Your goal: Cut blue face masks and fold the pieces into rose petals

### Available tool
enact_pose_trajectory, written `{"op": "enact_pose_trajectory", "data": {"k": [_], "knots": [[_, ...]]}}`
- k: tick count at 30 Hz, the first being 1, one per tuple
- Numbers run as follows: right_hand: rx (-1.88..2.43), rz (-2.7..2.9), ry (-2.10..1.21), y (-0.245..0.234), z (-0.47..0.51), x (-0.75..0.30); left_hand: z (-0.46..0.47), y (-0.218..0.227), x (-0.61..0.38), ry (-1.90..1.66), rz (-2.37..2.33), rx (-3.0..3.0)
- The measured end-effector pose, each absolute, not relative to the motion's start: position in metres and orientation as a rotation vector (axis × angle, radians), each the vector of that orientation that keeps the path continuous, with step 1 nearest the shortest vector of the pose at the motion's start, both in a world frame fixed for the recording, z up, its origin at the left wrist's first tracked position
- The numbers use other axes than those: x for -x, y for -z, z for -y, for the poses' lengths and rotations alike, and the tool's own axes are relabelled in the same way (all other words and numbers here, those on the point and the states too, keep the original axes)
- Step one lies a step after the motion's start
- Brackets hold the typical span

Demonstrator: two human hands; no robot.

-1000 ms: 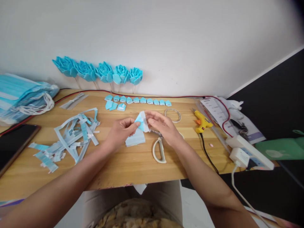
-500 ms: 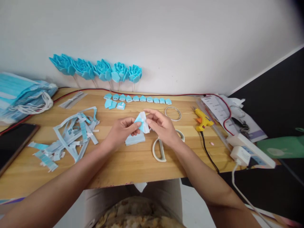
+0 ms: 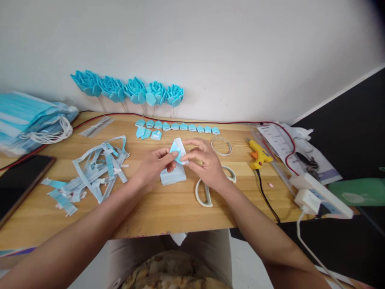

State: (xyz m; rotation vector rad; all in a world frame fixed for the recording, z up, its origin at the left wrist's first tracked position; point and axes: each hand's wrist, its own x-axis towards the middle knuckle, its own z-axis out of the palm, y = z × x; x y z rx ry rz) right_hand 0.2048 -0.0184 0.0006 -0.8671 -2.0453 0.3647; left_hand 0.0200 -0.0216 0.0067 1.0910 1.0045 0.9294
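Between my left thumb and fingers, my left hand [image 3: 156, 163] pinches a folded blue-and-white piece of mask fabric [image 3: 179, 149]. My right hand [image 3: 206, 160] is at the right edge of the same piece, its thumb and fingertips on the white side and its other fingers loosely bent. Just below, a flat pale-blue fabric piece [image 3: 174, 176] lies on the wooden table [image 3: 168, 208]. White-handled scissors [image 3: 207, 196] rest partly under my right hand, with their blades hidden. Small folded blue petals [image 3: 183, 126] form a row behind my hands, and a few looser ones sit in front of it.
Blue fabric flowers [image 3: 135, 90] on sticks lean against the wall. Cut strips [image 3: 96, 172], a phone [image 3: 21, 184] and bagged masks [image 3: 33, 116] lie left. On the right are a tape roll [image 3: 221, 145], a yellow glue gun [image 3: 260, 154] and a power strip [image 3: 325, 196].
My right fingers have shifted on the fabric piece, and its white part now stands up more as a slanted fold. The whole view has moved slightly, with the table things shifting right.
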Motion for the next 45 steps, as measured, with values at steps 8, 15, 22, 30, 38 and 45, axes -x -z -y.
{"op": "enact_pose_trajectory", "data": {"k": [8, 15, 22, 30, 38, 45], "knots": [[0.991, 1.886, -0.682, -0.004, 0.023, -0.202, 0.022, -0.009, -0.022, -0.968, -1.111, -1.297], [1.052, 1.630, -1.023, 0.001, 0.022, -0.199, 0.022, -0.009, -0.022, -0.945, -1.129, -1.320], [1.023, 1.517, -1.259, 0.002, 0.020, -0.201, 0.022, -0.008, -0.021, -0.915, -1.110, -1.359], [1.032, 1.509, -1.267, 0.004, 0.020, -0.200, 0.022, -0.002, -0.020, -0.919, -1.076, -1.379], [0.971, 1.540, -1.377, 0.005, 0.018, -0.205, 0.022, -0.010, -0.022, -0.849, -1.088, -1.385], [1.071, 1.613, -1.199, 0.003, 0.022, -0.203, 0.024, 0.002, -0.021, -0.728, -1.025, -1.480]]}}
